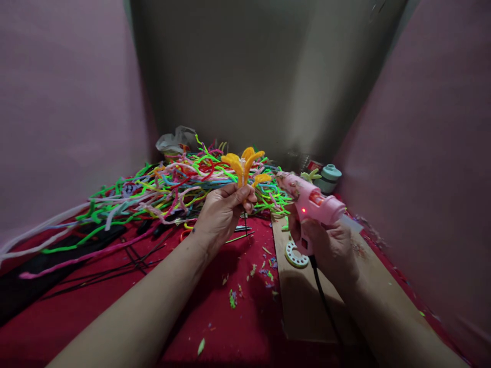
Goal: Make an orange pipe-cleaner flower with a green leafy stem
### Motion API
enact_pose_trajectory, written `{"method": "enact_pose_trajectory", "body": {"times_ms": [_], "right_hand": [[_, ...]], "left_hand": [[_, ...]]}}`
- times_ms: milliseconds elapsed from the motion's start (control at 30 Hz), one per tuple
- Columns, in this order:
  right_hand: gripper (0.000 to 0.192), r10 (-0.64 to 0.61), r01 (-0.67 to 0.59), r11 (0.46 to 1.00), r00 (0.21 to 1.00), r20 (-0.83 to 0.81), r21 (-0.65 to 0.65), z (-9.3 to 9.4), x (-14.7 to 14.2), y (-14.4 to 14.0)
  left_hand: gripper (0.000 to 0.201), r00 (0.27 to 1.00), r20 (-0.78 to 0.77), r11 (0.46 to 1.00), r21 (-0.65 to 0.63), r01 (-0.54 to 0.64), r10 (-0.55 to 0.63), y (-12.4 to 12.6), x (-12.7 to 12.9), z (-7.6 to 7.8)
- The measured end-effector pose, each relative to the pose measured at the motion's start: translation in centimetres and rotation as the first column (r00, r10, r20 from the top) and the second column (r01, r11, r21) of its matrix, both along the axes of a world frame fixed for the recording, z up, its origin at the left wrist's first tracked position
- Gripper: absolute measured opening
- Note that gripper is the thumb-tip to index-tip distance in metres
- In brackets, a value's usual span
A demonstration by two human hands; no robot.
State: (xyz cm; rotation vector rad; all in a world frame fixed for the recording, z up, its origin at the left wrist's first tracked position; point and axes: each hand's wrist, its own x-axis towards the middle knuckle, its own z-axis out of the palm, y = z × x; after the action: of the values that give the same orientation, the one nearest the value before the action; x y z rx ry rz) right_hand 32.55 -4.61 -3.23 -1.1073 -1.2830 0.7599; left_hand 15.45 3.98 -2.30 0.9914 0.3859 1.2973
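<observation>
Between the fingers of my left hand (226, 209) is an orange pipe-cleaner flower (245, 163), its petals spread upward and one petal bent out to the right. A thin dark stem (246, 222) hangs below that hand. My right hand (330, 245) is wrapped round the handle of a pink hot glue gun (312, 199). The gun's nozzle end, crusted with residue, points left toward the flower but stays apart from it. A red light glows on its side, a clear glue stick (352, 224) sticks out of its back, and a black cord runs down.
Behind my hands lies a big heap of coloured pipe cleaners (184, 179). A wooden board (303, 312) on the red cloth (230, 327) carries a white ring with holes (296, 254). A teal bottle (330, 178) stands back right. Dark wires (130, 260) and fuzzy scraps lie about.
</observation>
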Motion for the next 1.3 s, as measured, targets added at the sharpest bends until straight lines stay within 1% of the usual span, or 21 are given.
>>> {"method": "enact_pose_trajectory", "body": {"times_ms": [100,200,300,367,467,533,600,667,767,833,867,900,933,967,1000,1033,1067,1100,1133,1200,1300], "right_hand": [[0.020,-0.083,0.081,0.994,0.996,0.026,0.076,0.2,1.8,-0.3],[0.020,-0.245,0.231,0.966,0.960,0.135,0.115,0.1,4.8,-0.9],[0.026,-0.366,0.384,0.923,0.843,0.395,0.035,-0.7,8.6,-2.1],[0.029,-0.406,0.466,0.884,0.712,0.572,0.047,-1.5,10.9,-3.1],[0.034,-0.335,0.533,0.846,0.526,0.782,0.004,-2.9,13.7,-4.3],[0.037,-0.285,0.568,0.823,0.407,0.868,0.004,-3.7,14.9,-4.7],[0.040,-0.226,0.588,0.809,0.322,0.919,-0.006,-4.2,15.7,-4.7],[0.041,-0.169,0.603,0.798,0.267,0.949,-0.028,-4.4,16.2,-4.6],[0.040,-0.108,0.604,0.797,0.177,0.978,-0.021,-3.8,16.3,-4.6],[0.035,-0.131,0.585,0.809,0.098,0.987,0.049,-2.8,15.5,-4.6],[0.032,-0.170,0.563,0.821,0.083,0.982,0.094,-2.2,14.7,-4.6],[0.028,-0.231,0.535,0.834,0.117,0.966,0.135,-1.4,13.5,-4.4],[0.025,-0.287,0.477,0.866,0.226,0.931,0.152,-0.7,12.0,-4.2],[0.025,-0.316,0.401,0.904,0.395,0.863,0.147,0.1,10.2,-3.8],[0.024,-0.269,0.305,0.947,0.596,0.756,0.096,0.7,8.2,-3.2],[0.023,-0.177,0.205,0.979,0.778,0.603,0.022,1.2,6.1,-2.5],[0.022,-0.050,0.098,0.991,0.905,0.423,-0.093,1.6,4.0,-1.7],[0.023,0.023,0.010,0.985,0.980,0.196,-0.170,1.9,2.1,-0.8],[0.023,0.064,-0.067,0.980,0.998,-0.025,-0.187,2.1,0.4,0.0],[0.019,0.150,-0.204,0.970,0.930,-0.334,-0.131,2.3,-2.0,1.6],[0.014,0.286,-0.352,0.935,0.808,-0.515,-0.033,2.3,-3.6,3.1]], "left_hand": [[0.011,1.000,0.007,1.000,0.009,0.002,-0.002,0.1,0.0,-0.1],[0.011,1.000,0.019,1.000,0.015,0.007,-0.007,0.1,0.0,-0.1],[0.009,1.000,0.025,1.000,0.013,0.009,-0.009,0.0,0.1,0.0],[0.008,1.000,0.026,1.000,0.012,0.017,-0.017,-0.1,0.2,0.2],[0.008,0.999,0.024,0.999,0.001,0.038,-0.038,-0.3,0.3,0.3],[0.008,0.999,0.019,0.999,-0.008,0.042,-0.042,-0.3,0.3,0.3],[0.009,0.999,0.014,0.999,-0.013,0.040,-0.040,-0.3,0.4,0.1],[0.010,0.999,0.013,0.999,-0.016,0.036,-0.035,-0.2,0.4,0.0],[0.012,0.999,0.010,0.999,-0.013,0.040,-0.040,-0.2,0.4,-0.1],[0.012,0.998,0.008,0.998,-0.011,0.064,-0.064,-0.3,0.5,0.0],[0.011,0.997,0.009,0.997,-0.010,0.078,-0.078,-0.5,0.6,0.0],[0.010,0.996,0.013,0.996,-0.008,0.093,-0.092,-0.6,0.6,0.0],[0.009,0.994,0.017,0.994,-0.005,0.106,-0.106,-0.8,0.7,0.0],[0.009,0.993,0.022,0.993,-0.001,0.116,-0.116,-1.0,0.8,0.1],[0.008,0.992,0.029,0.992,0.005,0.126,-0.126,-1.2,0.9,0.1],[0.007,0.990,0.034,0.990,0.010,0.137,-0.138,-1.4,0.9,0.1],[0.007,0.988,0.036,0.989,0.011,0.149,-0.149,-1.6,1.0,0.1],[0.007,0.987,0.036,0.988,0.009,0.157,-0.158,-1.8,1.0,0.1],[0.007,0.986,0.033,0.986,0.006,0.166,-0.166,-1.9,1.0,0.2],[0.008,0.982,0.021,0.982,0.010,0.189,-0.189,-2.1,1.1,0.2],[0.011,0.977,0.018,0.977,0.028,0.210,-0.211,-2.1,1.1,0.2]]}}
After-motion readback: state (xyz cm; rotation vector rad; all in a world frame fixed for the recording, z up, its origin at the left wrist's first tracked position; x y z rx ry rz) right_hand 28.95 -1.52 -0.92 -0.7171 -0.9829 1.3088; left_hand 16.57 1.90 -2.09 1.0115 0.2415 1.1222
